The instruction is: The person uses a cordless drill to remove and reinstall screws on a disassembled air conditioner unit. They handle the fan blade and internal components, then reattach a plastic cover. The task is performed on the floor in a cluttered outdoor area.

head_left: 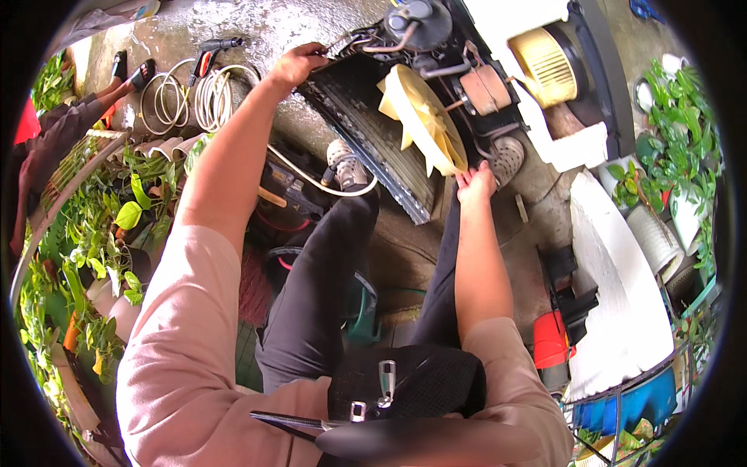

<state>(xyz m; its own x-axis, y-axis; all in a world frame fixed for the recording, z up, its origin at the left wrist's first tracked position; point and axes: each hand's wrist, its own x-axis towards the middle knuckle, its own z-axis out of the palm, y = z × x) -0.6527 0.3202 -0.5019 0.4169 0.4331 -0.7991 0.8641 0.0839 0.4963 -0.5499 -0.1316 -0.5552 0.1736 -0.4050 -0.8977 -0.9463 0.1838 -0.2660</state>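
A stripped air conditioner chassis (490, 43) lies on the wet floor in front of me. My left hand (299, 64) is closed on the far left corner of its dark finned coil (350, 117). My right hand (476, 183) has its fingers at the near rim of a pale yellow fan (420, 117), seemingly pinching it. The fan stands tilted between the coil and a pinkish-brown motor (484, 89). Beyond it sit a grey compressor (420, 23) and bent copper pipes. My palms and some fingertips are hidden.
A coiled hose (214, 101) with a spray gun (206, 61) lies at the far left, near another person's feet (132, 74). A yellow slatted blower wheel (545, 66) sits right of the chassis. White foam (618, 288) and a red object (551, 340) are nearer right. Plants line both sides.
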